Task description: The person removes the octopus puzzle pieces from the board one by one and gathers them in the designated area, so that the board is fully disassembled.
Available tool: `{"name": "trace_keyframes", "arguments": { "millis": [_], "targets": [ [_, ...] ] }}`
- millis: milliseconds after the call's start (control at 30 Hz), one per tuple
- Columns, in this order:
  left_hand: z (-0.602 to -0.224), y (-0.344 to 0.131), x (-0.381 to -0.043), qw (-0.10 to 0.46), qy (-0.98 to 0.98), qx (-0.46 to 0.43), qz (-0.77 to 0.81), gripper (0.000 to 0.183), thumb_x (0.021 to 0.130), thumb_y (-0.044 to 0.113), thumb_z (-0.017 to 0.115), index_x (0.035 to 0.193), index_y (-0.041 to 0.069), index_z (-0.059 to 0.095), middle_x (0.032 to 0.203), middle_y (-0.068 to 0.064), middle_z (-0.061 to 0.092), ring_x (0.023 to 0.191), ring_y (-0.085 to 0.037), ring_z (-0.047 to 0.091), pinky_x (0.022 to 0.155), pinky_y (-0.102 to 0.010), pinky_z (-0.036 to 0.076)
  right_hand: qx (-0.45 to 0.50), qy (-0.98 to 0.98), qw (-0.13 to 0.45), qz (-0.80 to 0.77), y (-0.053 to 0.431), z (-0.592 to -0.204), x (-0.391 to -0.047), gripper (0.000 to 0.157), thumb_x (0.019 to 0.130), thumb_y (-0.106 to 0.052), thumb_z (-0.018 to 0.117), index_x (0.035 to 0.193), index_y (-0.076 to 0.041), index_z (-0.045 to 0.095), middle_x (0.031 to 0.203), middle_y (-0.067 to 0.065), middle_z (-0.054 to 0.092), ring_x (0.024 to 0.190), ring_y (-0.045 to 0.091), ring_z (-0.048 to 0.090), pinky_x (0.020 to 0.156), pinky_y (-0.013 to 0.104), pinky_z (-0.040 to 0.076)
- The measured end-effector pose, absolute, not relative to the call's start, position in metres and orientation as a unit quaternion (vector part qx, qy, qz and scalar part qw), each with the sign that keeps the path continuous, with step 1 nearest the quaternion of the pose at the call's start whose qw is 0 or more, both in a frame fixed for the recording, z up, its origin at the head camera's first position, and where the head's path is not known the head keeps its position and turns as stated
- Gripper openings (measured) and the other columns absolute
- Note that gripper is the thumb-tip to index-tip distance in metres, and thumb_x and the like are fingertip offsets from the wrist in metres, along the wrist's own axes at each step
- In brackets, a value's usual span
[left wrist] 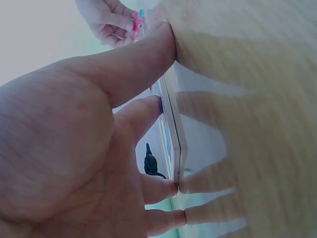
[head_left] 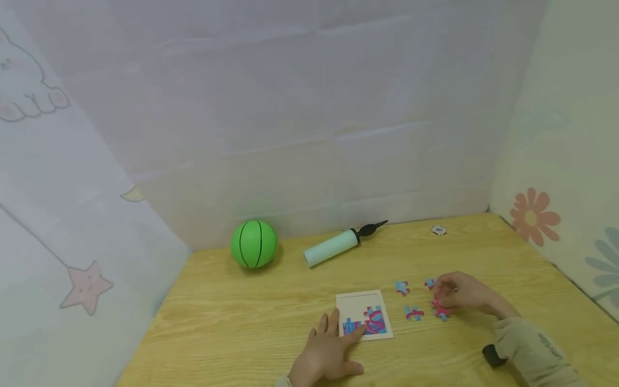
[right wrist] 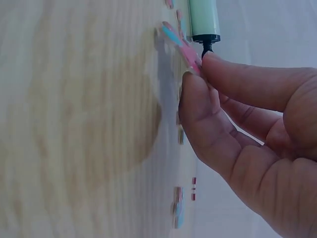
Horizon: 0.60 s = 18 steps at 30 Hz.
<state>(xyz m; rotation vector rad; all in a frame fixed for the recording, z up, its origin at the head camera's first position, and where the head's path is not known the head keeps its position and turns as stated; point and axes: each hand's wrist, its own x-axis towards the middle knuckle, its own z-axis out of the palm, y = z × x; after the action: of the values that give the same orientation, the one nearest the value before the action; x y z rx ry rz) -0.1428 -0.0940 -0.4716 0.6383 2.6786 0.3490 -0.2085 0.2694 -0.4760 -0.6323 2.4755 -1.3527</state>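
Observation:
My right hand pinches a pink and blue jigsaw piece between thumb and fingertips, tilted over the table. In the left wrist view this piece shows at the far hand's fingertips. My left hand lies spread at the near left corner of a white puzzle tray, its index finger reaching over the frame. Fitted pieces in blue, pink and purple fill the tray's near and right parts. Loose pieces lie right of the tray: one at the back, one nearer, and one partly behind the right hand.
A green ball stands at the back left against the cloth wall. Right of it lies a pale green hand pump with a black nozzle. A small round chip is at the back right. Cloth walls border the wooden table.

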Motion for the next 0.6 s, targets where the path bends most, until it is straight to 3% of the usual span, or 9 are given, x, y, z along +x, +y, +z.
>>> {"name": "trace_keyframes", "arguments": {
  "millis": [300,600],
  "targets": [
    [-0.4714,-0.0929,-0.1421,0.181,0.949,0.23,0.115,0.073,0.081,0.058,0.066,0.144,0.051,0.032,0.157,-0.021,0.015,0.141,-0.045,0.015,0.104,-0.064,0.026,-0.193,0.871,0.11,-0.439,0.278,-0.4776,-0.2014,0.013,0.083,-0.002,0.069,0.092,0.003,0.061,0.077,0.005,0.058,0.066,0.007,0.05,0.056,0.024,0.045],
    [-0.4716,-0.0941,-0.1414,0.179,0.952,0.223,0.11,0.073,0.08,0.059,0.066,0.144,0.052,0.032,0.157,-0.02,0.016,0.141,-0.045,0.015,0.105,-0.063,0.026,-0.18,0.898,0.098,-0.39,0.2779,-0.4761,-0.2,0.011,0.082,-0.005,0.07,0.09,-0.002,0.063,0.075,0.001,0.061,0.066,0.006,0.053,0.058,0.024,0.044]
  ]
}}
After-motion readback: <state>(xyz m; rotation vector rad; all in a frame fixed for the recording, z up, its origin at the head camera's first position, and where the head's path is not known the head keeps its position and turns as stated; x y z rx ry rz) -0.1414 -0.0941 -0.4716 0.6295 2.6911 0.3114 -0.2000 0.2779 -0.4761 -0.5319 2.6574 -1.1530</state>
